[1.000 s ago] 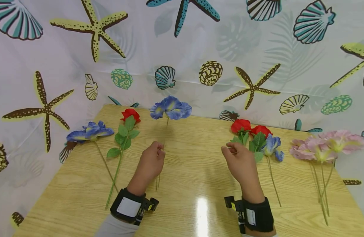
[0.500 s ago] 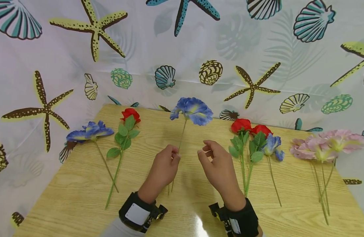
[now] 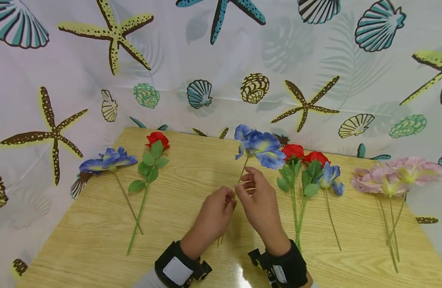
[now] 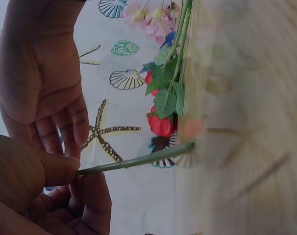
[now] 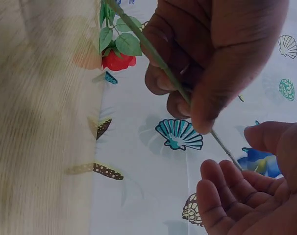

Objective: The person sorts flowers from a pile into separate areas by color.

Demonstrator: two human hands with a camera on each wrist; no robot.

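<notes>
A blue artificial iris [image 3: 261,147] with yellow-streaked petals stands raised above the table. My left hand [image 3: 214,212] pinches its thin stem between thumb and fingers. In the left wrist view, the stem's lower end [image 4: 158,155] juts out past that hand. My right hand [image 3: 258,204] is just above and to the right, at the stem below the bloom. Seen from the right wrist, its thumb stands apart from the fingers [image 5: 227,196], and the stem [image 5: 222,144] runs up to the fingertips. Part of the blue petals shows behind this hand.
Another blue iris [image 3: 108,161] and a red rose [image 3: 158,142] lie on the wooden table [image 3: 98,224] at left. To the right lie two red roses [image 3: 293,152], a smaller blue iris [image 3: 330,177] and pink flowers [image 3: 397,176]. A patterned cloth [image 3: 228,60] hangs behind.
My left hand has carried the blue iris to the right and slightly nearer me. My right hand has moved left, away from the roses, up to the iris stem.
</notes>
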